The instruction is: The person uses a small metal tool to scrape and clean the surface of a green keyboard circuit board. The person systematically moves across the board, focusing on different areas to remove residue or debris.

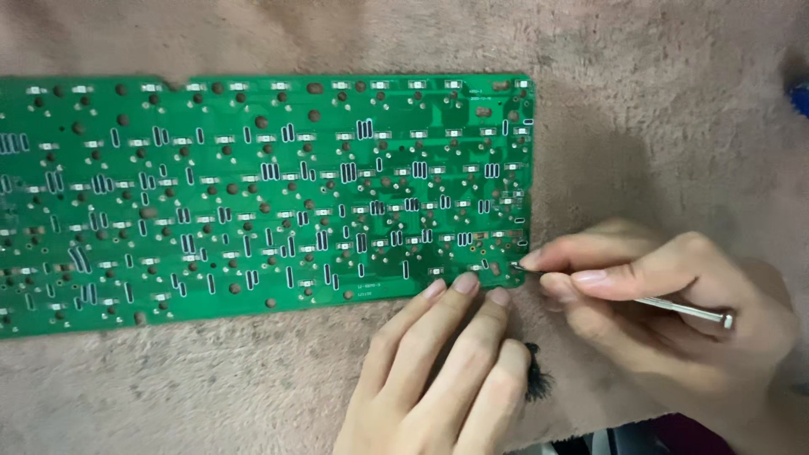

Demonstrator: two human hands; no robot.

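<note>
A long green circuit board (253, 194) with many small white parts and holes lies flat on a pinkish fuzzy cloth (657, 126). My left hand (438, 371) rests its fingertips on the board's near right edge, holding nothing. My right hand (666, 312) grips a thin metal tool (687, 310) like a pen, its tip touching the board's lower right corner (516, 268). A small black object (536, 381) peeks out between the two hands.
The cloth covers the whole work surface. A blue object (799, 94) shows at the right edge. Dark items (624, 438) sit beyond the cloth's near edge at the bottom right.
</note>
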